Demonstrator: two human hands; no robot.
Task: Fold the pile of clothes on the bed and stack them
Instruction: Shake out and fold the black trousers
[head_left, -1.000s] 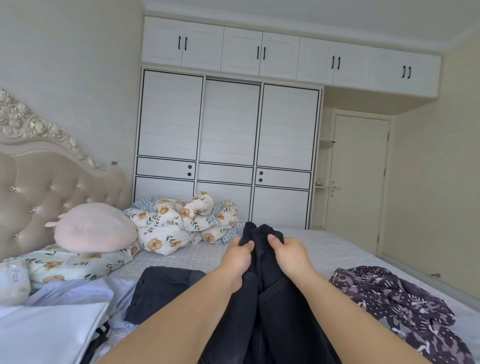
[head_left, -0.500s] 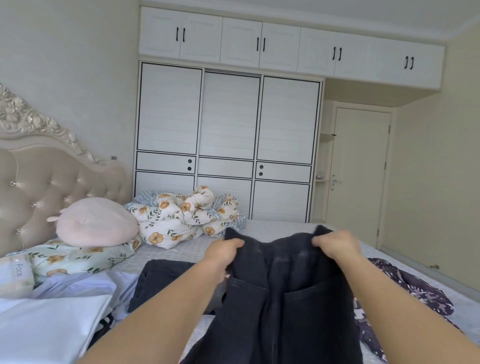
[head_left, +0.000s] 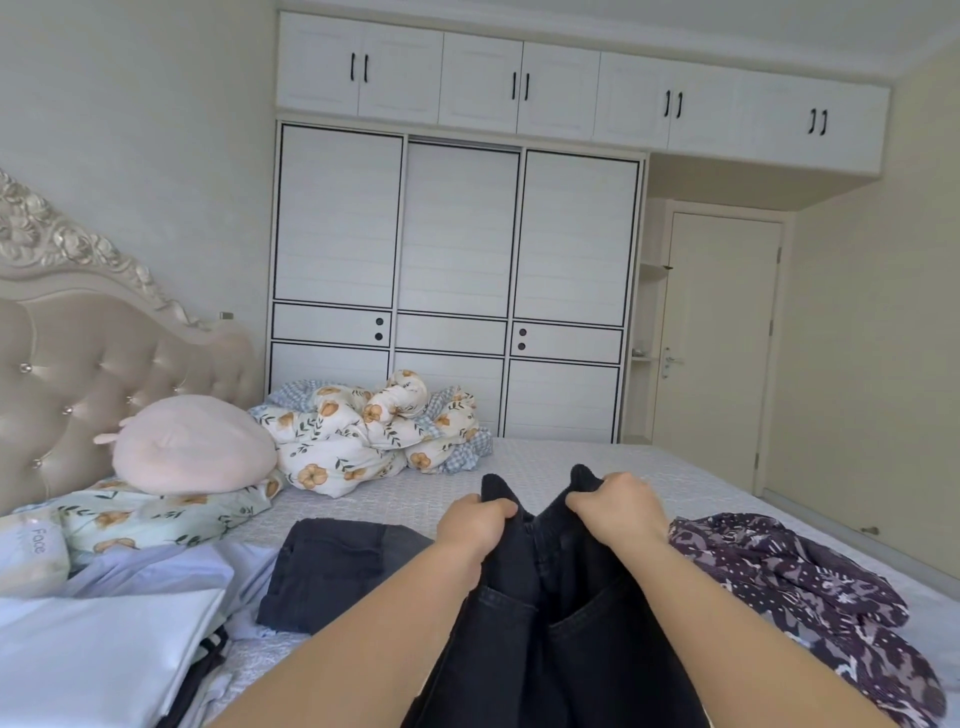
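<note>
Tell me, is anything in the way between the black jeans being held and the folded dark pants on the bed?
Nothing visible. Both hands, left and right, grip the black denim jeans at the waist. The folded dark grey trousers lie just left of them on the grey bedspread, with only the left forearm passing beside.

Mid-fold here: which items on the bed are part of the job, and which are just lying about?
Job: black jeans held by left hand and right hand; folded dark trousers; patterned purple garment; pale blue clothes.
Lying about: pink cushion; floral duvet; floral pillow.
</note>
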